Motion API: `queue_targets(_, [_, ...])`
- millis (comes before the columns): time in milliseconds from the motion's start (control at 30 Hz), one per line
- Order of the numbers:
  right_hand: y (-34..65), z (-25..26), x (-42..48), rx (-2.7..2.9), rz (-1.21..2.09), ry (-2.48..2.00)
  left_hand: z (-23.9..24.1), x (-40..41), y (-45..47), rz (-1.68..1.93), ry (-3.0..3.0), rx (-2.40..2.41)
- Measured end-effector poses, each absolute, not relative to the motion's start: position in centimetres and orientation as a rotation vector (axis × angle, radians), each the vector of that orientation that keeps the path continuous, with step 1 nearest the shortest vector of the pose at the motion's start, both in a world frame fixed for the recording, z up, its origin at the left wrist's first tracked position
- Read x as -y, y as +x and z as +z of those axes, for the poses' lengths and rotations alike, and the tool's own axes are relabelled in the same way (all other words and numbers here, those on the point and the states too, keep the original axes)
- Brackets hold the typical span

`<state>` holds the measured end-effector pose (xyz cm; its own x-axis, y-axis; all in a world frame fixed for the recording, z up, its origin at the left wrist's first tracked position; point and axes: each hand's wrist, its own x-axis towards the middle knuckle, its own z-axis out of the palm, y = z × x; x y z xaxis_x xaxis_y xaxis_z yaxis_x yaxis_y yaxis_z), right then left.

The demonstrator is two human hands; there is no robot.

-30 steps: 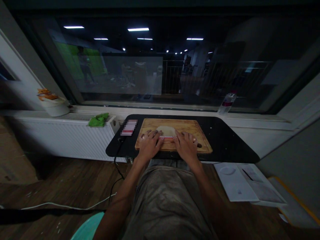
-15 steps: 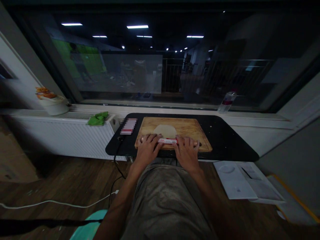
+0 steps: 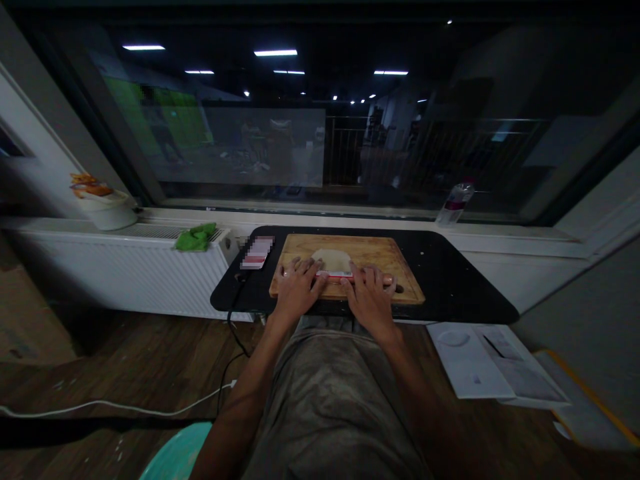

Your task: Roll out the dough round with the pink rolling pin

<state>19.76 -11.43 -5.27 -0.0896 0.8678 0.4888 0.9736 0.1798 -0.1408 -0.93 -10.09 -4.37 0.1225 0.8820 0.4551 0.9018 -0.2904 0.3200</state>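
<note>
A wooden rolling pin with a white and red label lies crosswise on a wooden cutting board. My left hand rests over its left part, fingers curled across the top. Over the right part lies my right hand, gripping in the same way. Both palms and fingers look dusted with something pale. A flat, round sheet of dough spreads on the board just beyond the pin, and its near edge is hidden by the pin.
The board sits on a black table under a window. A phone-like item lies left of the board. Around it are a green cloth, a white pot, a bottle, an open white box and a teal basin.
Both hands have rolled the rolling pin slightly forward, away from my body and onto the dough's near part. Its label has turned, and the right end of the board's dark hole shows more.
</note>
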Motion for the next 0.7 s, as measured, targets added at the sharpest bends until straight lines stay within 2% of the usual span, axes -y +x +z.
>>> queue_targets(267, [19.7,-6.1,13.7,1.982,-0.347,-1.723,-5.2,12.5,-0.9,-0.89,-2.309,1.874])
queue_targets(700, [19.7,-5.2,11.2,2.021,-0.329,-1.781,-4.4,11.1,-0.2,-0.777,-2.246,1.92])
